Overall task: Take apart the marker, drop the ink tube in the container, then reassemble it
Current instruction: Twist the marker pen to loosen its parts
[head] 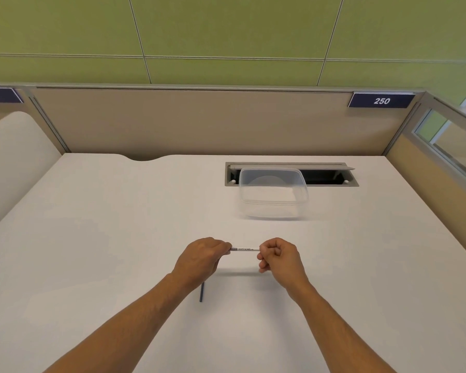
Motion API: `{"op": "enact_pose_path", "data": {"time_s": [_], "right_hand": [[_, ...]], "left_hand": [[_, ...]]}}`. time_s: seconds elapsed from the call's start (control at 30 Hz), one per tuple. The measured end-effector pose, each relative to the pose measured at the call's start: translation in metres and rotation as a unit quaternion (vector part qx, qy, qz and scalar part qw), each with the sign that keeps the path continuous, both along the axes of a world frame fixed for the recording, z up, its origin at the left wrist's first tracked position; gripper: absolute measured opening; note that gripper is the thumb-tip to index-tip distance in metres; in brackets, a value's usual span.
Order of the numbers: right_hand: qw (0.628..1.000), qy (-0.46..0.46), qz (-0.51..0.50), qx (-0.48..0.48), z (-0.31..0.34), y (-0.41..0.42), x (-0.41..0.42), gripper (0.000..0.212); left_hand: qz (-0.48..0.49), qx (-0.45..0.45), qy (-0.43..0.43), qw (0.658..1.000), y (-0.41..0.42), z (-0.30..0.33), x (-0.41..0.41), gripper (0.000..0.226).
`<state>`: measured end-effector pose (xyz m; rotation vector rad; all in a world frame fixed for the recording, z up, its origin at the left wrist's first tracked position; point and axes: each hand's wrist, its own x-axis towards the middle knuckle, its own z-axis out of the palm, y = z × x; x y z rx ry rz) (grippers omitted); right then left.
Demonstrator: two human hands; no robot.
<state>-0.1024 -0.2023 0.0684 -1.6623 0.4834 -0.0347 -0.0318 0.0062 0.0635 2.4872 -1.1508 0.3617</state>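
Note:
A white whiteboard marker is held level above the desk, printed side up. My left hand grips its left end and my right hand pinches its right end; both ends are hidden in my fingers. A thin dark blue ink tube lies on the desk under my left wrist, its upper end hidden by the wrist. The clear plastic container stands further back, right of centre, with nothing visible inside.
The white desk is bounded by beige partition walls at the back and right. An open cable slot is set into the desk just behind the container. A number plate reading 250 hangs on the back partition.

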Motion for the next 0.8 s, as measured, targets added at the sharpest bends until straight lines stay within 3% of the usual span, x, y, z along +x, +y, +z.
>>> {"op": "enact_pose_path", "data": {"time_s": [0.2, 0.43, 0.8], "right_hand": [[0.999, -0.015, -0.001, 0.051, -0.0023, -0.0002, -0.0008, 0.009], [0.998, 0.039, -0.028, 0.043, -0.0037, -0.0011, -0.0016, 0.041], [0.999, 0.014, 0.005, 0.042, -0.0063, -0.0009, -0.0034, 0.015]], "left_hand": [[0.0, -0.005, -0.002, 1.0, 0.0009, -0.0015, 0.0011, 0.022], [-0.001, -0.011, 0.0, 1.0, -0.001, -0.0039, -0.0011, 0.021], [-0.008, -0.004, 0.001, 1.0, -0.0004, -0.0099, -0.0002, 0.008]]}}
